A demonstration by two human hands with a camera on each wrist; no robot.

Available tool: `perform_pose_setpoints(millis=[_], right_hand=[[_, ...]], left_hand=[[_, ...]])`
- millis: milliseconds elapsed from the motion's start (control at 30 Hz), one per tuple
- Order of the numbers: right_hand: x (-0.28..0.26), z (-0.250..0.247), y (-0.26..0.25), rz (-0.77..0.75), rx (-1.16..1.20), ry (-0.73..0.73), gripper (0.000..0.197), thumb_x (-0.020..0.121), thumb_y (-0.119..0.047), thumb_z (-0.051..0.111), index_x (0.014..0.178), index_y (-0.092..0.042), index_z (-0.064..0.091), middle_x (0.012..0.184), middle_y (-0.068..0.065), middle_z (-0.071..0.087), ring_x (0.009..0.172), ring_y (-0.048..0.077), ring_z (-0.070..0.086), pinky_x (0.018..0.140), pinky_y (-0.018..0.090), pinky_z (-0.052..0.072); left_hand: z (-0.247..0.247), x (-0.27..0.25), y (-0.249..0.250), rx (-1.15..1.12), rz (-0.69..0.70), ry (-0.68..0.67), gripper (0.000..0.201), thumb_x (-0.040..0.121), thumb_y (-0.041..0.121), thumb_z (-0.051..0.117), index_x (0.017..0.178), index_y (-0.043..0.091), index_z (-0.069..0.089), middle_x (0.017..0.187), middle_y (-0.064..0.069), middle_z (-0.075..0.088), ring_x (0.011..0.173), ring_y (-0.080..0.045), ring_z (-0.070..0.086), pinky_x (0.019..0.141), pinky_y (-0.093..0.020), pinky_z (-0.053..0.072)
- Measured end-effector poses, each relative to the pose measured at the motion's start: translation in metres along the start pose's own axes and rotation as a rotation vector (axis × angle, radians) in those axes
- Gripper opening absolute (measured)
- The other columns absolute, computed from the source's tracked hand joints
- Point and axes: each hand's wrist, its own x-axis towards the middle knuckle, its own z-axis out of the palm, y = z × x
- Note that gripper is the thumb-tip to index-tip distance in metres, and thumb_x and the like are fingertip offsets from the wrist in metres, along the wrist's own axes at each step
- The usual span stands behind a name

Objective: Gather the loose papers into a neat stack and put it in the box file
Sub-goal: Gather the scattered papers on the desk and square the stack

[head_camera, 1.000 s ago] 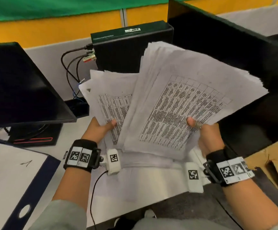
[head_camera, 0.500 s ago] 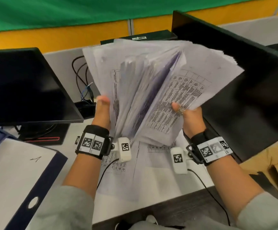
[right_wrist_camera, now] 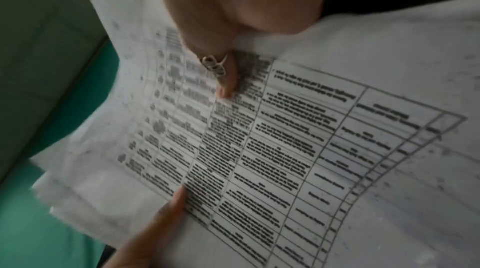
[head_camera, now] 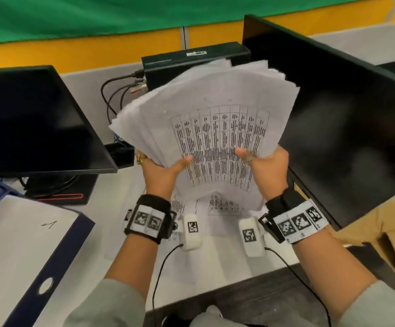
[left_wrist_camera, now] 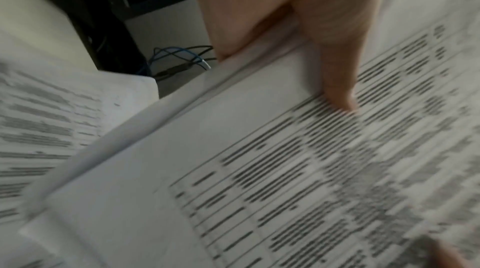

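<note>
Merged since, fanned stack of papers [head_camera: 215, 109] points away, both hands gripping.

papers: [head_camera: 206, 119] thick white sheaf, printed table on top sheet, edges fanned and uneven, raised tilted above bench
loose sheets: [head_camera: 224, 206] printed, flat on bench beneath sheaf
box file: [head_camera: 26, 251] navy, lower left on bench
</note>
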Motion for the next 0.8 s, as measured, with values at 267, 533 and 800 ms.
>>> perform_pose_setpoints(millis=[267, 533, 800], right_hand=[[0.016, -0.031, 0.024, -0.012, 0.122, -0.199, 0.105, 0.054, -0.001, 0.087, 0.137, -0.017, 0.026, 0.131, 0.020, 0.048, 0.118, 0.022, 0.056, 0.093, 0.042, 0.050], [0.013, -0.056, 0.032, 0.235, 0.123, -0.420, 0.084, 0.045, -0.020, 0.088, 0.120, -0.002, 0.054, 0.108, 0.002, 0.071, 0.104, 0.015, 0.065, 0.079, 0.024, 0.055], [0.016, -0.015, 0.002, 0.063, 0.074, -0.163, 0.044, 0.069, -0.007, 0.077, 0.111, -0.011, 0.062, 0.113, 0.012, 0.066, 0.106, 0.026, 0.064, 0.089, 0.047, 0.053]], left_hand=[[-0.033, 0.009, 0.010, 0.109, 0.091, -0.227, 0.050, 0.061, 0.004, 0.082, 0.100, 0.029, 0.061, 0.103, 0.007, 0.068, 0.098, -0.005, 0.066, 0.086, -0.030, 0.054], [-0.029, 0.005, 0.002, 0.310, 0.057, -0.501, 0.062, 0.060, 0.007, 0.083, 0.109, 0.032, 0.056, 0.112, 0.007, 0.063, 0.105, -0.004, 0.059, 0.086, -0.027, 0.052], [0.006, -0.007, 0.027, 0.091, 0.187, -0.244, 0.039, 0.074, 0.006, 0.075, 0.094, 0.033, 0.057, 0.092, 0.014, 0.062, 0.084, 0.003, 0.062, 0.068, -0.010, 0.053]])
